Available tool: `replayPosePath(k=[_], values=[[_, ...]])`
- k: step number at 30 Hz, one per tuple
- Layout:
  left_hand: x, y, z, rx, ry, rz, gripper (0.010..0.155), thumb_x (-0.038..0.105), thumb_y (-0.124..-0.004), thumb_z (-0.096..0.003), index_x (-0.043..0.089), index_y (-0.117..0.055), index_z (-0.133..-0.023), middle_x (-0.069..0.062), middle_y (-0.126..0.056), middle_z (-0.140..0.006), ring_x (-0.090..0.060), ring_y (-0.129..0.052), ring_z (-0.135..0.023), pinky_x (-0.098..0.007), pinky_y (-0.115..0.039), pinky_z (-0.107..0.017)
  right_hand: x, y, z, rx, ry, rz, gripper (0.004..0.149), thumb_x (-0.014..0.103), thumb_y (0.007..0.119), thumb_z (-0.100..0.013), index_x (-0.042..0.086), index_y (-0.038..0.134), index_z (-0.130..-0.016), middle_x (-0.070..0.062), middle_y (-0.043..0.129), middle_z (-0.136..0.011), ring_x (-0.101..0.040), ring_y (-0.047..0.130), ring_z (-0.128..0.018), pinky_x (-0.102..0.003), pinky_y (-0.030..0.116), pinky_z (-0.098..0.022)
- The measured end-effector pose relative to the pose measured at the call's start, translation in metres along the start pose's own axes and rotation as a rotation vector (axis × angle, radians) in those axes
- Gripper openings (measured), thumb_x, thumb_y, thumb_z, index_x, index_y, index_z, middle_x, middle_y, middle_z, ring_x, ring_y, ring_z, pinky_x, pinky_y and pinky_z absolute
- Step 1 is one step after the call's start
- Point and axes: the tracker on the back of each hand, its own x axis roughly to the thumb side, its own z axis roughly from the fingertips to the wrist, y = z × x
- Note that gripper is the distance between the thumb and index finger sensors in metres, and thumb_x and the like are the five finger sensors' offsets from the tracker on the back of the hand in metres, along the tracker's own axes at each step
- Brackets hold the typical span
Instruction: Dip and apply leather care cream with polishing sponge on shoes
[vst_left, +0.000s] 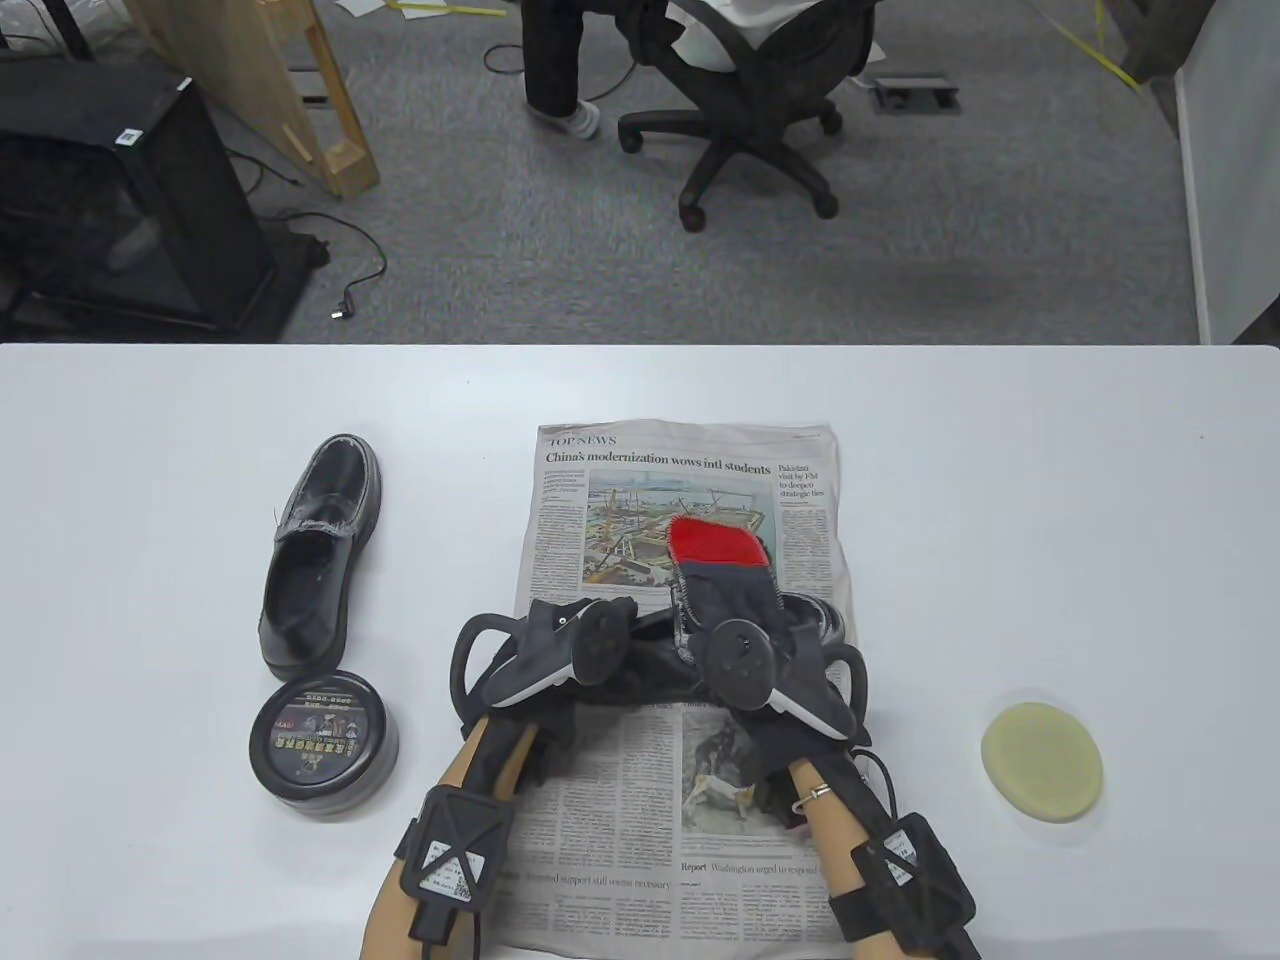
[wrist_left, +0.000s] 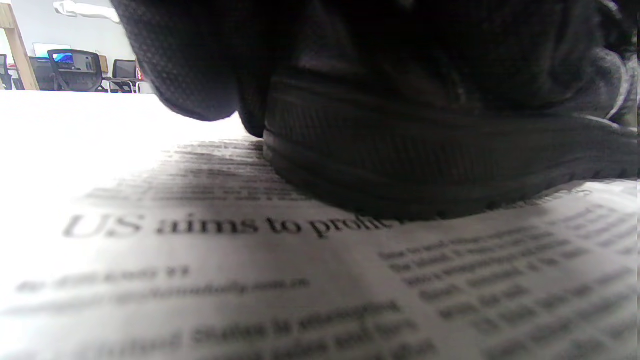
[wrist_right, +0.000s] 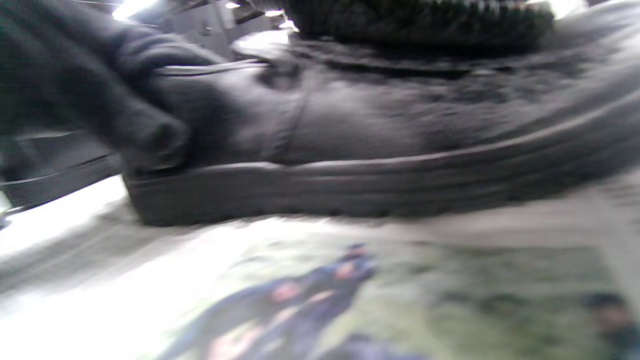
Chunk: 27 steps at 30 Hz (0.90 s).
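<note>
The white table (vst_left: 1000, 480) carries a spread newspaper (vst_left: 640, 800), the landmark here. On the newspaper's middle lies a black shoe (vst_left: 660, 670) on its sole, and a red-and-dark polishing mitt (vst_left: 715, 560) rests just beyond it. The left hand (vst_left: 560, 650) sits over the shoe's left end, the right hand (vst_left: 760, 670) over its right end; the wrist views show gloved fingers (wrist_right: 150, 135) pressed against the upper, though whether either grip is clenched round the shoe I cannot tell. Left of the newspaper stands a second black shoe (vst_left: 320, 550), with the round cream tin (vst_left: 322, 745) touching its heel. Right of the newspaper lies the pale yellow sponge (vst_left: 1042, 762).
</note>
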Motion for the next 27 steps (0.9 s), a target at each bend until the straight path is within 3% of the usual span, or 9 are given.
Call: replayPosePath(k=[7, 10, 15, 17, 19, 23, 27], values=[[0.000, 0.000, 0.000, 0.003, 0.005, -0.006, 0.083, 0.063, -0.082, -0.0306, 0.034, -0.065, -0.106, 0.002, -0.086, -0.105, -0.025, -0.092, -0.091, -0.050, -0.080, -0.068, -0.040, -0.019, 0.005, 0.021, 0.099, 0.019, 0.052, 0.038, 0.050, -0.065, 0.015, 0.051, -0.112, -0.013, 0.053, -0.117, -0.041, 0.056, -0.106, -0.055, 0.057, -0.072], [0.000, 0.001, 0.000, -0.002, 0.008, -0.014, 0.084, 0.063, -0.082, -0.0308, 0.034, -0.064, -0.107, 0.001, -0.086, -0.106, -0.025, -0.092, -0.091, -0.050, -0.080, -0.068, -0.066, -0.035, 0.015, -0.070, 0.172, -0.035, 0.052, 0.037, 0.050, -0.065, 0.014, 0.052, -0.112, -0.016, 0.058, -0.114, -0.043, 0.068, -0.099, -0.053, 0.064, -0.070], [0.001, 0.001, 0.000, -0.004, 0.012, -0.026, 0.084, 0.064, -0.081, -0.0310, 0.033, -0.064, -0.108, 0.001, -0.086, -0.106, -0.025, -0.092, -0.091, -0.050, -0.080, -0.067, -0.115, -0.065, 0.031, -0.212, 0.321, -0.118, 0.052, 0.037, 0.048, -0.066, 0.014, 0.049, -0.113, -0.016, 0.054, -0.116, -0.045, 0.069, -0.099, -0.053, 0.064, -0.069], [0.002, 0.001, 0.001, -0.006, 0.018, -0.038, 0.084, 0.064, -0.081, -0.0312, 0.033, -0.064, -0.108, 0.001, -0.086, -0.106, -0.025, -0.092, -0.091, -0.050, -0.080, -0.067, -0.127, -0.074, 0.036, -0.309, 0.378, -0.081, 0.052, 0.036, 0.049, -0.066, 0.015, 0.047, -0.113, -0.015, 0.051, -0.117, -0.045, 0.067, -0.100, -0.054, 0.063, -0.070], [0.002, 0.001, 0.002, -0.005, 0.022, -0.045, 0.085, 0.065, -0.080, -0.0314, 0.033, -0.064, -0.108, 0.000, -0.086, -0.106, -0.025, -0.092, -0.091, -0.050, -0.080, -0.067, -0.137, -0.078, 0.038, -0.337, 0.421, 0.026, 0.052, 0.037, 0.048, -0.066, 0.017, 0.045, -0.114, -0.013, 0.048, -0.118, -0.044, 0.064, -0.102, -0.055, 0.062, -0.071], [0.003, 0.001, 0.003, -0.004, 0.031, -0.050, 0.085, 0.065, -0.080, -0.0318, 0.032, -0.063, -0.109, 0.000, -0.086, -0.106, -0.025, -0.092, -0.091, -0.051, -0.080, -0.067, -0.155, -0.058, 0.031, -0.235, 0.486, 0.252, 0.053, 0.039, 0.048, -0.065, 0.024, 0.041, -0.114, -0.008, 0.043, -0.121, -0.043, 0.058, -0.106, -0.058, 0.059, -0.073], [0.004, 0.002, 0.003, 0.002, 0.033, -0.070, 0.087, 0.066, -0.079, -0.0320, 0.031, -0.062, -0.110, -0.001, -0.084, -0.108, -0.026, -0.090, -0.093, -0.051, -0.079, -0.068, -0.172, -0.020, 0.020, 0.096, 0.491, 0.261, 0.053, 0.042, 0.056, -0.061, 0.029, 0.047, -0.112, -0.006, 0.049, -0.120, -0.043, 0.054, -0.108, -0.061, 0.057, -0.073]])
